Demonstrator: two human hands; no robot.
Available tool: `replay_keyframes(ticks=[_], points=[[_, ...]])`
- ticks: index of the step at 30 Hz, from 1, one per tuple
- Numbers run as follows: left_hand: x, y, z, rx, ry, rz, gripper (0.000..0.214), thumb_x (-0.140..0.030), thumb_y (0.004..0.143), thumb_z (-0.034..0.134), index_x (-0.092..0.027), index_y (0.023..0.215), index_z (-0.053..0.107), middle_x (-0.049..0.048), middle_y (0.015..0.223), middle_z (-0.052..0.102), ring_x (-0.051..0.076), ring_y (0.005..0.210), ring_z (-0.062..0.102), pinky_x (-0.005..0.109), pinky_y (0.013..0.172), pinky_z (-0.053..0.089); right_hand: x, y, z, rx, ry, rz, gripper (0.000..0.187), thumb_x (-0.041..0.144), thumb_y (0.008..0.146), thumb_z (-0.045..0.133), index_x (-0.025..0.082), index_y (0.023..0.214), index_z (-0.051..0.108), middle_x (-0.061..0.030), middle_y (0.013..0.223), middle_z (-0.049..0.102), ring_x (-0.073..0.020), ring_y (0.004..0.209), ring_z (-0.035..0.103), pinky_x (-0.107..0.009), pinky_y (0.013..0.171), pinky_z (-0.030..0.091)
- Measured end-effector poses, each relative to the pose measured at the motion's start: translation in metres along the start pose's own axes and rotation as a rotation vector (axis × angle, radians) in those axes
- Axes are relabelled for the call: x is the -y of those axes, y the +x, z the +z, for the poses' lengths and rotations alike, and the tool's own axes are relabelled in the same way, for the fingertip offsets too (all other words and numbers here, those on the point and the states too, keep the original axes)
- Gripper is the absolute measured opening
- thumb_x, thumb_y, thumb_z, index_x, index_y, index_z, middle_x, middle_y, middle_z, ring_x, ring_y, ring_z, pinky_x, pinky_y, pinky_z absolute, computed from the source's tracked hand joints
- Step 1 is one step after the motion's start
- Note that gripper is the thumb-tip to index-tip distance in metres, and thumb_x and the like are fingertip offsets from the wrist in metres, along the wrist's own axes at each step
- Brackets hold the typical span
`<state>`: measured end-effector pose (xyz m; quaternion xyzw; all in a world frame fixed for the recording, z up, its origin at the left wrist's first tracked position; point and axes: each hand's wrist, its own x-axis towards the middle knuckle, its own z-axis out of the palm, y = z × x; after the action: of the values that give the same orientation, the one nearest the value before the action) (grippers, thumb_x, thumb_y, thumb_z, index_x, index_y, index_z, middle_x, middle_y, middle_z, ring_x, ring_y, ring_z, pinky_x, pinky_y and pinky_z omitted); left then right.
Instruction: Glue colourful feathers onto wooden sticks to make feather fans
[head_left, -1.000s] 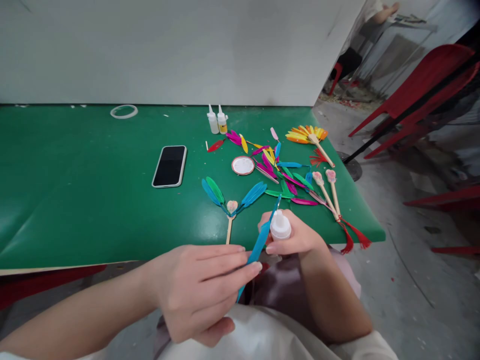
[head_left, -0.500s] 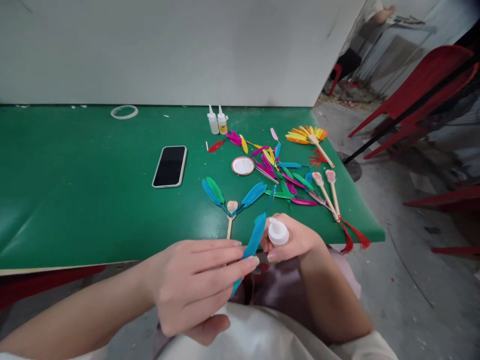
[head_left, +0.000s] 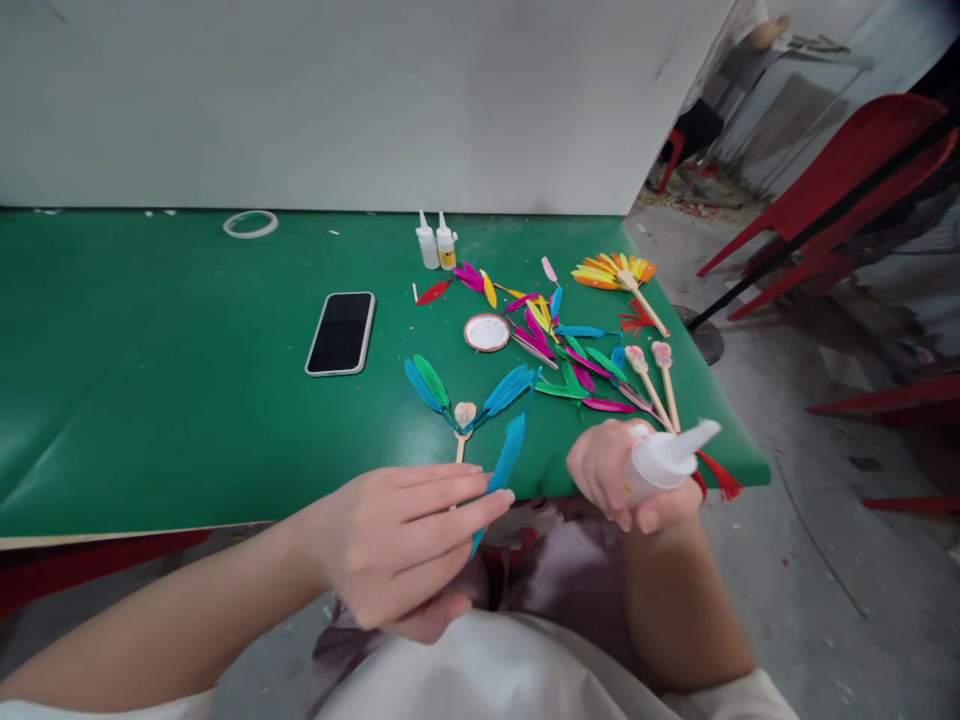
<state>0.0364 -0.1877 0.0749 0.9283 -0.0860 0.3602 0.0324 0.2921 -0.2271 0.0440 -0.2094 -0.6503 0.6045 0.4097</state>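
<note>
Green covering on the table fills most of what I get at my end. Far L, nr the back panel, a white ring lies flat; then a phone, screen dark. Next, my operator's L hand: fingers closed on a blue feather, thin end aimed fwd. Just beyond, a heart-headed stick lies on the table w/ a blue-and-green pair spread on its L side & blue plumes on its R. I'd call that one part-done: both sides dressed, middle bare, and the held feather not on it yet. Behind stand two small bottles, side by side; a white disc is nr the loose feathers, mixed colours, so plenty of stock unused. R hand is clamped round a white bottle, prob. glue, nozzle tilted up & R, well apart from the feather. Past it, farther back, a yellow-orange fan looks finished to me, approx. a full spread. Nearer, two plain sticks w/ pinkish heads carry no plumes, so I'd count both as untouched; a red tassel shows below, partly hidden by the R hand & bottle.
</note>
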Motion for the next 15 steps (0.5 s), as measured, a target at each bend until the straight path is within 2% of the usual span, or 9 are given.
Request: replay_keyframes(ticks=[1, 3, 6, 8, 11, 15], points=[[0.0, 0.0, 0.0, 0.017, 0.005, -0.007, 0.018, -0.025, 0.071, 0.049, -0.01, 0.068, 0.058, 0.0197, 0.097, 0.068, 0.029, 0.097, 0.063, 0.039, 0.083, 0.055, 0.003, 0.0, 0.0, -0.058, 0.031, -0.067, 0.029, 0.047, 0.064, 0.064, 0.021, 0.061, 0.049, 0.0029, 0.044, 0.051, -0.0088, 0.039, 0.045, -0.022, 0.04, 0.036], [0.0, 0.0, 0.0, 0.051, 0.013, -0.013, 0.019, -0.026, 0.072, 0.048, -0.01, 0.069, 0.059, 0.0189, 0.098, 0.068, 0.028, 0.098, 0.063, 0.038, 0.084, 0.055, 0.005, 0.002, 0.002, -0.27, 0.024, -0.188, 0.022, 0.042, 0.067, 0.062, 0.023, 0.069, 0.052, 0.0013, 0.049, 0.057, -0.0116, 0.044, 0.05, -0.023, 0.042, 0.039], [-0.002, -0.001, 0.001, 0.067, 0.006, -0.004, 0.021, -0.027, 0.073, 0.049, -0.01, 0.068, 0.06, 0.0192, 0.099, 0.067, 0.027, 0.1, 0.062, 0.038, 0.085, 0.054, 0.005, 0.008, 0.007, -0.641, -0.283, -0.289, 0.022, 0.044, 0.07, 0.059, 0.024, 0.077, 0.052, -0.0038, 0.074, 0.068, -0.0194, 0.072, 0.06, -0.033, 0.06, 0.049], [-0.003, 0.0, 0.001, 0.06, -0.008, -0.008, 0.02, -0.027, 0.072, 0.05, -0.01, 0.068, 0.059, 0.02, 0.1, 0.067, 0.028, 0.101, 0.062, 0.039, 0.086, 0.054, 0.004, 0.012, 0.011, -0.774, -0.513, -0.345, 0.02, 0.043, 0.073, 0.057, 0.024, 0.078, 0.053, -0.0039, 0.089, 0.07, -0.0225, 0.091, 0.059, -0.041, 0.078, 0.048], [-0.005, 0.0, 0.001, 0.076, -0.012, -0.024, 0.019, -0.027, 0.073, 0.05, -0.011, 0.068, 0.059, 0.0192, 0.101, 0.067, 0.027, 0.101, 0.062, 0.038, 0.087, 0.054, 0.008, 0.015, 0.017, -0.767, -0.753, -0.365, 0.016, 0.039, 0.074, 0.057, 0.024, 0.08, 0.054, -0.0031, 0.1, 0.069, -0.0254, 0.102, 0.055, -0.049, 0.09, 0.042], [-0.005, 0.001, 0.001, 0.094, 0.003, -0.01, 0.021, -0.028, 0.073, 0.051, -0.01, 0.069, 0.06, 0.0172, 0.101, 0.067, 0.029, 0.097, 0.063, 0.039, 0.085, 0.055, 0.015, 0.017, 0.022, -0.671, -0.906, -0.355, 0.013, 0.03, 0.071, 0.058, 0.022, 0.08, 0.054, -0.0064, 0.103, 0.067, -0.0271, 0.105, 0.052, -0.05, 0.089, 0.042]])
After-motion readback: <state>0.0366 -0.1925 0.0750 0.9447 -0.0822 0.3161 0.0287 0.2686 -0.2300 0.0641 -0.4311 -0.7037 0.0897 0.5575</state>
